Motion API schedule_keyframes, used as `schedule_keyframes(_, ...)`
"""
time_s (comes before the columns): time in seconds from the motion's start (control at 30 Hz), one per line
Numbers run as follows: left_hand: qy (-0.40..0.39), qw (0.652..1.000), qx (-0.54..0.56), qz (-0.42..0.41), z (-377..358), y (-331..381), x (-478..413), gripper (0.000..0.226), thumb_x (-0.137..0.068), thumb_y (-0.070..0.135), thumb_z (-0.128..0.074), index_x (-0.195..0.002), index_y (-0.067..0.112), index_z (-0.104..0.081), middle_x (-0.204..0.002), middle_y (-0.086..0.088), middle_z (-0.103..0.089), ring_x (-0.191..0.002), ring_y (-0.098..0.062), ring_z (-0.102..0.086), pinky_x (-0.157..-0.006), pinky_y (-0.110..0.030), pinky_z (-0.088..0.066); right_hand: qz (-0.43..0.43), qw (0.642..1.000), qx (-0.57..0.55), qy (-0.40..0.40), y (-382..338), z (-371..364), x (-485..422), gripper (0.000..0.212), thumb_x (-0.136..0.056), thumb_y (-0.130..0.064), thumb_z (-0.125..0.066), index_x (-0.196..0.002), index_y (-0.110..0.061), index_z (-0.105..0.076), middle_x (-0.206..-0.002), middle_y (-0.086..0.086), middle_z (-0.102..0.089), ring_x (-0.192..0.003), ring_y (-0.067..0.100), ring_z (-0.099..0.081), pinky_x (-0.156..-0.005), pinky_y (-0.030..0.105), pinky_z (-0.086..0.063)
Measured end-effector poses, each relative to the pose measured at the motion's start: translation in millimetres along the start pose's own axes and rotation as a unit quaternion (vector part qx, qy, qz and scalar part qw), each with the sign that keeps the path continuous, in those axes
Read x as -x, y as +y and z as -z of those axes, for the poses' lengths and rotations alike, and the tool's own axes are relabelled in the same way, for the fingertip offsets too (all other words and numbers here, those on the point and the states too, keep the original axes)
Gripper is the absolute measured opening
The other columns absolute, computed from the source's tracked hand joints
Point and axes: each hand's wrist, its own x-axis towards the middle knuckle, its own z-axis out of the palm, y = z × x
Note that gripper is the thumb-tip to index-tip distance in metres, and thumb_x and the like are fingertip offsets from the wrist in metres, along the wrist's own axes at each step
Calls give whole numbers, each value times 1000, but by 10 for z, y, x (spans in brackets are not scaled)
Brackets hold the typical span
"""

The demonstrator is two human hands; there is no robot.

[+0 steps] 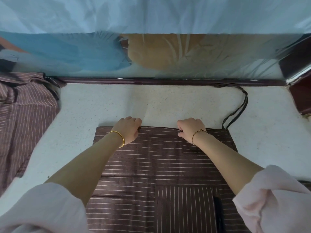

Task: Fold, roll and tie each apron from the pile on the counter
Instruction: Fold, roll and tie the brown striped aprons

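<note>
Closest to me, the apron (151,165) lies flat on the bench (117,101); my left hand (128,131) and right hand (190,130) grip its far edge, fingers curled round it. The pile (25,115) lies left.

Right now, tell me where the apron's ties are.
In the head view the ties lie on the counter at the right, looping from the far right corner of the apron, past the right hand, up to the dark rail.
</note>
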Motion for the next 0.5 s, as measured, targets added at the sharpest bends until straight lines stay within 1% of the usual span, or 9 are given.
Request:
schedule_keyframes(0.07,4,1000,-22,5,-11,-2,8,14,-97,23,-38,-106,16,-46,-95,-1,-57,-80,-15,-43,-75,-26,-39,-17,1000,-1,-6,13,-12,2,12,-97,-32,-46,-95,-20,-45,-74,-6,-48,-79,19,-49,-83,31,-36)
schedule_keyframes(0.17,-6,998,-50,40,-16,-4,18,16,-97,23,-39,-108,15,-46,-96,-2,-56,-82,-17,-42,-79,-28,-41,-54,998,19,7,60,-45,37,24,-97,-39,-44,-107,-19,-52,-84,-3,-59,-80,19,-52,-88,34,-37)
schedule_keyframes(0.27,-28,993,-60,98,12,17,-13,19,-95,24,-43,-111,15,-47,-98,-2,-56,-91,-20,-49,-86,-32,-44,-78,995,23,60,153,-76,115,29,-95,-43,-45,-111,-20,-54,-94,-2,-65,-100,21,-51,-89,37,-36)
schedule_keyframes(0.33,-38,987,-90,126,46,48,-53,22,-93,25,-47,-113,15,-48,-99,-2,-57,-94,-20,-51,-88,-33,-43,-91,991,30,89,224,-80,190,28,-94,-40,-45,-110,-20,-54,-95,-2,-65,-105,23,-49,-89,39,-36)
schedule_keyframes(0.4,-32,984,-119,131,93,132,-111,24,-91,25,-48,-113,15,-49,-101,-2,-56,-96,-21,-50,-89,-34,-40,-111,988,29,99,291,-83,258,26,-91,-34,-44,-109,-19,-56,-94,-1,-64,-104,23,-49,-89,39,-36)
schedule_keyframes(0.5,-12,991,-93,97,158,403,-256,28,-90,30,-43,-110,14,-53,-105,-4,-53,-101,-23,-47,-89,-35,-37,-124,988,33,83,374,-90,305,27,-89,-31,-44,-109,-18,-57,-96,-1,-63,-104,23,-48,-91,40,-37)
